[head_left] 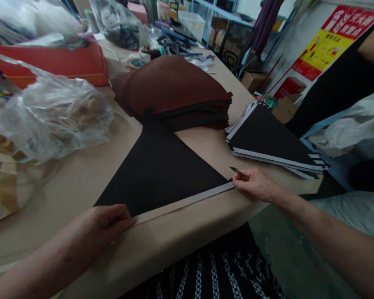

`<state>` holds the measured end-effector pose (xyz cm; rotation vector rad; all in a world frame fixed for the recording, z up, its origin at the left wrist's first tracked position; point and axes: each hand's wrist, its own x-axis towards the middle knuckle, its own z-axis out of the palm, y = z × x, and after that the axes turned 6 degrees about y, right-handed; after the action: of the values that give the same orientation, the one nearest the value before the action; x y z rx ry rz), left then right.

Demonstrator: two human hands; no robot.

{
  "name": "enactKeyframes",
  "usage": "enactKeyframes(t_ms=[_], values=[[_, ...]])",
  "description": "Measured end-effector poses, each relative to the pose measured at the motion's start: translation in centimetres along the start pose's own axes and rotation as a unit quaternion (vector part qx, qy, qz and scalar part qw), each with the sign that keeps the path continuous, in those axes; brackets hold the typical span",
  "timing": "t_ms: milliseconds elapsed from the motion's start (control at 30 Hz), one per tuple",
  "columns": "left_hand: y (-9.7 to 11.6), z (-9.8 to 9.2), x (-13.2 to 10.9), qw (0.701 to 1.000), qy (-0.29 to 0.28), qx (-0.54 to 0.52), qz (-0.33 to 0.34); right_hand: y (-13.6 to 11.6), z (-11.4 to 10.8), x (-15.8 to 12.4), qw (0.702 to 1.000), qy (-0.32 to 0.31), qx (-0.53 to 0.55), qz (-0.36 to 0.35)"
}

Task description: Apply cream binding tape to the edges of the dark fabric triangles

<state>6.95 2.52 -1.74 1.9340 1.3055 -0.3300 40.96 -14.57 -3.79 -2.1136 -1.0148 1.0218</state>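
Note:
A black triangular panel [162, 170] lies flat on the table, with a pale strip [183, 202] running along its near edge. My left hand [112, 220] is closed at the strip's left end, thumb and fingers pinching it against the panel's corner. At the other end, my right hand [252, 182] is closed around a small dark pointed blade [239, 172], its tip sticking out to the upper left. The fingertips of that hand also touch the strip's right end. Part of the blade is hidden inside my fingers.
Behind the panel rises a stack of brown pieces [177, 87]. To the right, near the table edge, sits a pile of black triangular panels [268, 137] with pale edges. A clear plastic bag [56, 112] and a red container [50, 62] stand at left.

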Motion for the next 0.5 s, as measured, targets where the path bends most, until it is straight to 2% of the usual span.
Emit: enactKeyframes(t_ms=[167,300,500], values=[[0.44,-0.04,0.17,1.0,0.001,0.026,0.002,0.2,0.04,0.05,0.998,0.004,-0.053,-0.038],[-0.08,0.03,0.55,0.999,0.004,0.034,0.013,0.6,0.26,0.16,0.99,0.028,-0.108,-0.083],[-0.41,0.2,0.81,0.999,0.011,0.04,0.022,-0.06,0.36,-0.15,0.978,0.039,-0.178,-0.097]])
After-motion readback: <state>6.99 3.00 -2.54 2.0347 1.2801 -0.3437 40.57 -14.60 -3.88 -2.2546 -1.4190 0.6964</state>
